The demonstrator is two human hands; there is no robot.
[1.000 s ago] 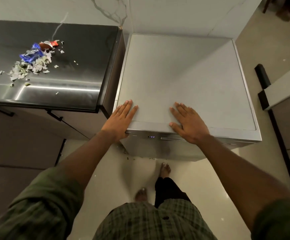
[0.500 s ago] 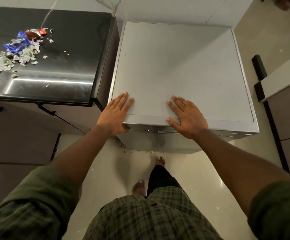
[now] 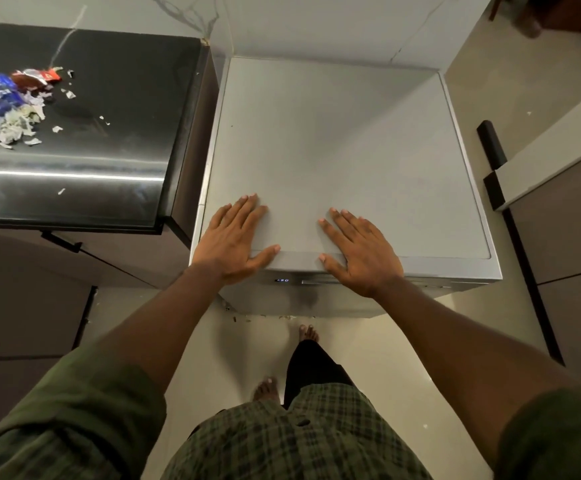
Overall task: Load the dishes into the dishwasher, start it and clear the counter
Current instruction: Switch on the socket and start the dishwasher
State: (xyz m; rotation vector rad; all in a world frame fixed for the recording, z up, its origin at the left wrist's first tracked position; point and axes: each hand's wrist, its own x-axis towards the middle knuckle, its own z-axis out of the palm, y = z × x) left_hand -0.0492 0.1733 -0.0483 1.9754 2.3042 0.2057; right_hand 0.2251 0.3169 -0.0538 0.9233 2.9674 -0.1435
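Blue "1:30" on dishwasher (image 3: 344, 161) display (image 3: 281, 280)

I see my left hand (image 3: 235, 242) and right hand (image 3: 360, 252) lying flat, fingers straight, on the front edge of the grey, flat-topped dishwasher (image 3: 344, 150). Torn wrapper scraps (image 3: 8, 105) litter the glossy black counter (image 3: 115, 133) beside it.
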